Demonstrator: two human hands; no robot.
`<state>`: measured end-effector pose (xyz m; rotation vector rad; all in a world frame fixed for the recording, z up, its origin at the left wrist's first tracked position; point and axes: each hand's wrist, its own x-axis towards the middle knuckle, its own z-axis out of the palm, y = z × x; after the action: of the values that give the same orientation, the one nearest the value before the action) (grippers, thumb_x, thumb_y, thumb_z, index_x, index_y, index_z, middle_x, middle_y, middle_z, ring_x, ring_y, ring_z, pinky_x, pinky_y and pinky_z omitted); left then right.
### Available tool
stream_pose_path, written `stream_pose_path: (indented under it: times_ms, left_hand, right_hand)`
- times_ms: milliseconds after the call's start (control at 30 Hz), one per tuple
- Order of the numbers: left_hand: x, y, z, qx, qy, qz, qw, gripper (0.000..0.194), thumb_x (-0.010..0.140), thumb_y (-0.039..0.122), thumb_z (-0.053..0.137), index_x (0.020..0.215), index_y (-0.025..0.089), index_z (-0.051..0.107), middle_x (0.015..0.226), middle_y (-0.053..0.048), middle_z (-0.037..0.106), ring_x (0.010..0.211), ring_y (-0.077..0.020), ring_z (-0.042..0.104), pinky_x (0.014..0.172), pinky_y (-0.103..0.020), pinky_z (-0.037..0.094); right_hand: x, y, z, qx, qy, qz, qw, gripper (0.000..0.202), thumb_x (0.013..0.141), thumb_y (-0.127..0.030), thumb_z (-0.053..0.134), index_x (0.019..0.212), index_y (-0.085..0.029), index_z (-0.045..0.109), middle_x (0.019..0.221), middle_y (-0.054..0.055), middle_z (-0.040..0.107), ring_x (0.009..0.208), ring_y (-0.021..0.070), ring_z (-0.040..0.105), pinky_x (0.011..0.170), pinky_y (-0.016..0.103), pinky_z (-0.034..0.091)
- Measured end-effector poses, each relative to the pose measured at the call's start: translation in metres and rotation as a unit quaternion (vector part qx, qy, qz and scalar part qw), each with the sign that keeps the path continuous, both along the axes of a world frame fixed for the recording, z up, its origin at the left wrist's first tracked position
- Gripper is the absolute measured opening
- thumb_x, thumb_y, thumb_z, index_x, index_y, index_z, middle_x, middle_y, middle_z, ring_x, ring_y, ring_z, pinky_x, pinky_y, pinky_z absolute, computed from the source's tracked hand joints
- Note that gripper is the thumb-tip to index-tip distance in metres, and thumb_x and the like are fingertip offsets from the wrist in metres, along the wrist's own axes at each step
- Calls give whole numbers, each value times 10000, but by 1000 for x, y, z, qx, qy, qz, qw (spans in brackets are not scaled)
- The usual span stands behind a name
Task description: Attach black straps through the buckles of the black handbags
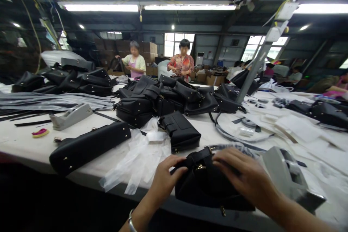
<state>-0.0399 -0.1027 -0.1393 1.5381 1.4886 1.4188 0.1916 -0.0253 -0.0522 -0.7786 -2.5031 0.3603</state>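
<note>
A black handbag [201, 192] with gold-coloured metal fittings lies at the table's front edge, between my two hands. My left hand [167, 174] grips its left upper edge, thumb on the near side and fingers behind. Over the bag's right upper part bends my right hand [241, 170], its fingertips on the black flap or strap by a gold fitting; its exact grip is partly hidden. Just beyond the bag sits a smaller black bag [185, 132]. A long black bag [92, 146] with gold studs rests on its side to the left.
Grey tape dispensers stand at right [288, 174] and left [72, 116]. Clear plastic strips [136, 159] hang over the front edge. Black bags [163, 96] are piled across the middle. A metal post [258, 65] rises at right. Two people stand across the table.
</note>
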Motion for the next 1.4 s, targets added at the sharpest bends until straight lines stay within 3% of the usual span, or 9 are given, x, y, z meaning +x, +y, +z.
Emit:
stream_pose_path:
  times_ms: [167,300,533,700,833,900,1033,1200,1400]
  left_hand:
    - [-7,8,-6,-22,-17,-9,1000,224,892,343,629,1014,197,746,1046,-85,748,991,-247,690,868,-324,528]
    - [5,29,31,18,72,-6,997,310,956,395,523,1093,216,737,1095,-86,754,1026,-249,686,898,-324,501]
    - [51,90,84,-77,172,-183,965,179,770,352,729,776,182,782,735,-66,764,698,-231,685,639,-271,466]
    - [44,87,86,-115,14,-221,968,387,838,352,687,1153,126,682,963,-114,770,860,-210,715,733,-259,498]
    - [36,66,93,-125,-143,-237,953,483,804,440,760,1169,136,670,1040,-125,742,971,-228,690,838,-288,496]
    - [36,59,99,-108,-146,-238,954,457,829,468,733,1153,150,689,1055,-113,732,979,-225,674,850,-290,490]
    - [40,52,107,-79,-107,-199,971,395,877,500,666,1012,136,740,900,-76,728,837,-179,640,775,-264,474]
    - [41,47,110,-74,-102,-186,974,370,861,478,693,916,116,744,786,-52,699,736,-148,599,712,-248,446]
    - [35,44,105,-70,-143,-200,967,326,900,433,664,854,118,732,767,-47,677,685,-112,554,662,-214,413]
  right_hand:
    - [27,-9,-31,-119,-12,-118,986,291,982,-380,464,973,-245,721,999,66,765,930,245,697,845,348,507]
    - [34,12,-28,-107,-24,-203,973,396,981,-423,400,813,-224,698,853,80,761,822,257,678,769,363,468]
    - [31,32,-24,-250,11,-139,958,362,930,-431,490,768,-187,703,773,68,734,727,216,659,698,318,457]
    - [31,28,-29,-361,79,-98,924,554,969,-565,397,909,-121,721,872,116,757,770,207,722,697,304,559]
    - [16,21,-20,-522,286,-7,804,550,952,-605,465,1241,-166,628,1162,137,722,1090,218,682,954,357,526]
    - [4,21,-15,-565,410,38,715,465,910,-555,597,1197,-192,640,1190,114,713,1139,211,656,1027,364,476]
    - [-18,26,-8,-594,523,62,609,256,860,-427,720,968,-202,661,1055,49,745,1017,169,696,986,318,494]
    - [-24,30,0,-626,491,93,599,241,833,-392,759,878,-173,671,859,13,738,793,128,699,850,270,538]
    - [-13,41,0,-619,551,37,559,220,827,-385,759,940,-206,699,1016,31,766,984,171,706,952,311,526]
